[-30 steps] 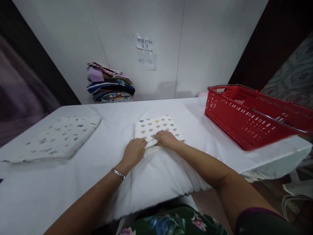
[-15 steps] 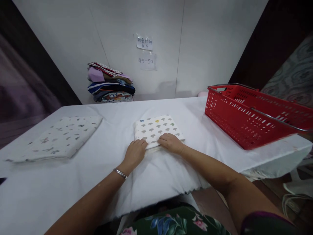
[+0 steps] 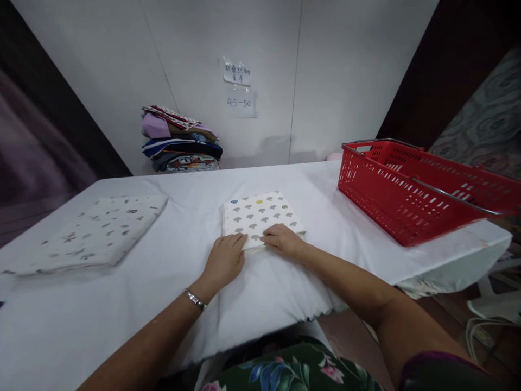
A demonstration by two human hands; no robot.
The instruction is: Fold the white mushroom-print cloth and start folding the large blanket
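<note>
A folded white cloth (image 3: 266, 209) printed with grey mushrooms, a few in blue, yellow and green, lies flat on the white-covered table in front of me. At its near left corner, my left hand (image 3: 223, 260) has its fingers over the edge, closed on the fabric. My right hand (image 3: 285, 241) holds the near edge further right, fingers bent against it. My thumbs are mostly hidden. Off to the left lies another folded white cloth (image 3: 109, 228) with small leaf-like prints, larger and apart from both hands.
A red plastic basket (image 3: 374, 190) with metal handles stands on the table's right side. Against the wall at the back left is a stack of folded fabrics (image 3: 183, 144). Paper notes (image 3: 241, 103) are taped to the wall. The white tablecloth (image 3: 260, 304) hangs over the near edge.
My fingers have shifted slightly along the near edge of the mushroom cloth, which stays in place. The whole view has moved a little.
</note>
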